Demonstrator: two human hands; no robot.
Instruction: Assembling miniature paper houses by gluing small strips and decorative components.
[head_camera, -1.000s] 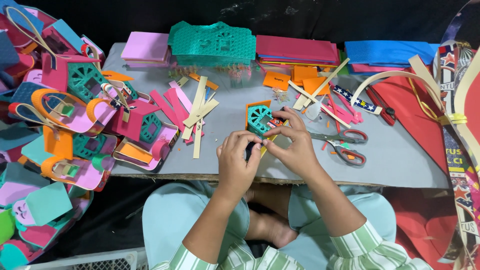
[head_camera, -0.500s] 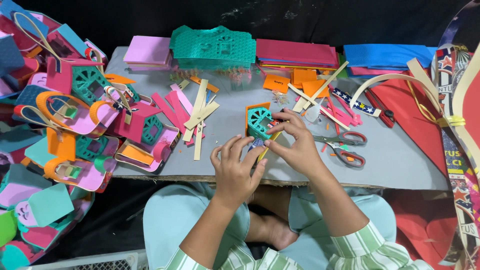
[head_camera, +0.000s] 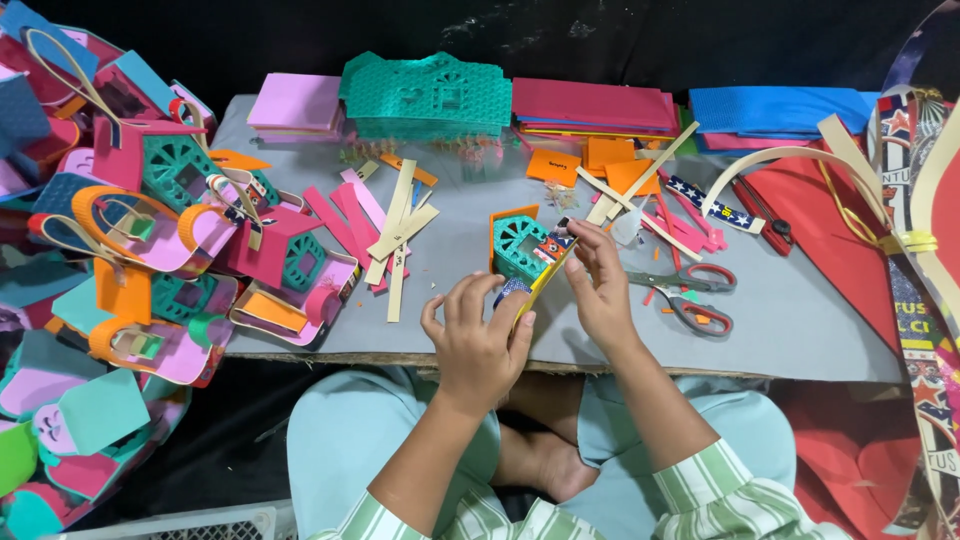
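Small teal-and-orange foam house (head_camera: 520, 245) part-assembled, pinched by right hand (head_camera: 603, 285); yellow foam strip (head_camera: 540, 285) clasped in left hand (head_camera: 480, 335), unattached. Finished houses (head_camera: 170, 230) piled left of it.

This looks like a small handicraft workplace, probably in a home, with the person seated cross-legged at a low grey board table (head_camera: 800, 330). Stacks of cut foam sheets in pink, teal, magenta and blue (head_camera: 590, 105) line its far edge, red-handled scissors (head_camera: 690, 295) lie among offcuts, and a heap of finished colourful foam toy houses (head_camera: 150, 250) fills the left side.
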